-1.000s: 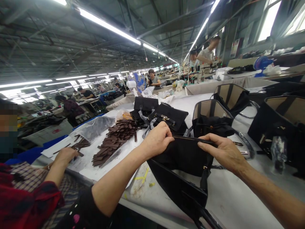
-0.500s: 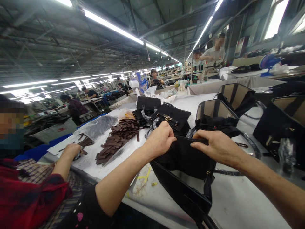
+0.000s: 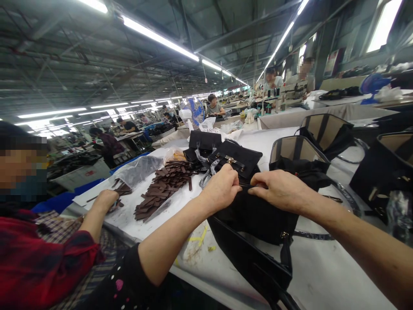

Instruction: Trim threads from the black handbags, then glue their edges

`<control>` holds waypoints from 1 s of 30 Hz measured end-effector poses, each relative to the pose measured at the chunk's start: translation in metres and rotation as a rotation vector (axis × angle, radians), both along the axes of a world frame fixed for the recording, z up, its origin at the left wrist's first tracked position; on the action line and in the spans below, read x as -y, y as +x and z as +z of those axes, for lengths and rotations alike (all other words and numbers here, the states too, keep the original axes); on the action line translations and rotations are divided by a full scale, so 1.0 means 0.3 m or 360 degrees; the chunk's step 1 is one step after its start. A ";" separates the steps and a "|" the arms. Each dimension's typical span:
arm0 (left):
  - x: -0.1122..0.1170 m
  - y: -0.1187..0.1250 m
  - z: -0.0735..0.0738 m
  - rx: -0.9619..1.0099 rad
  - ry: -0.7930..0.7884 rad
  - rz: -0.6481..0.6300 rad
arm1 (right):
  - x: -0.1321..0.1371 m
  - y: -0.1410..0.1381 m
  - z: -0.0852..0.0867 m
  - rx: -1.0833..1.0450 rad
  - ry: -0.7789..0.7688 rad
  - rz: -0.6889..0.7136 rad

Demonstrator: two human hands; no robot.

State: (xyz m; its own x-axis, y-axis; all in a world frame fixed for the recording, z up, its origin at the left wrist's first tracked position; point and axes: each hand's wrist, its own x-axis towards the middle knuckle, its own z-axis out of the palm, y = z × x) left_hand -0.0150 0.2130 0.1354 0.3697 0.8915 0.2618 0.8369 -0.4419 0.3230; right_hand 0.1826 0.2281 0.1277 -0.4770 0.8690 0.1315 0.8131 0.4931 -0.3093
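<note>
A black handbag (image 3: pixel 258 219) lies on the white table (image 3: pixel 322 275) in front of me, its strap hanging over the near edge. My left hand (image 3: pixel 222 187) is closed on the bag's top edge at the left. My right hand (image 3: pixel 279 189) pinches the same top edge just to the right, and the two hands nearly touch. A small gold fitting (image 3: pixel 284 234) shows on the bag's side below my right hand.
A co-worker in a red sleeve (image 3: pixel 41 262) sits at my left, a hand (image 3: pixel 106 199) by a pile of brown leather strips (image 3: pixel 164 183). More black bags (image 3: pixel 234 157) and open tan-lined bags (image 3: pixel 298 157) stand behind and to the right. A fan (image 3: pixel 193 113) stands at the back.
My right hand has slid left along the bag's top edge until it nearly meets my left hand. The view has shifted slightly right.
</note>
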 end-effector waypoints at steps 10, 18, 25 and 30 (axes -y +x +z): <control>0.058 -0.107 0.021 0.0179 -0.0016 0.0189 | -0.045 -0.013 -0.025 -0.0051 0.0021 0.0041; 0.076 -0.143 0.025 0.0150 -0.0095 0.0268 | 0.007 -0.001 0.010 -0.0023 -0.0097 -0.0046; 0.017 -0.094 0.019 0.0259 -0.0155 -0.0066 | 0.060 0.111 -0.009 -0.0075 -0.0268 -0.0122; -0.016 -0.034 0.047 0.0019 -0.0033 -0.0211 | 0.055 0.137 -0.023 -0.0095 -0.0245 -0.0171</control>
State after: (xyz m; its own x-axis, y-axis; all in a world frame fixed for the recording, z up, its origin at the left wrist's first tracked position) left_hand -0.0253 0.2177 0.1494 0.4816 0.8402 0.2490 0.7677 -0.5416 0.3426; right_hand 0.2235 0.2117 0.1210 -0.3757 0.9266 0.0183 0.8363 0.3475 -0.4240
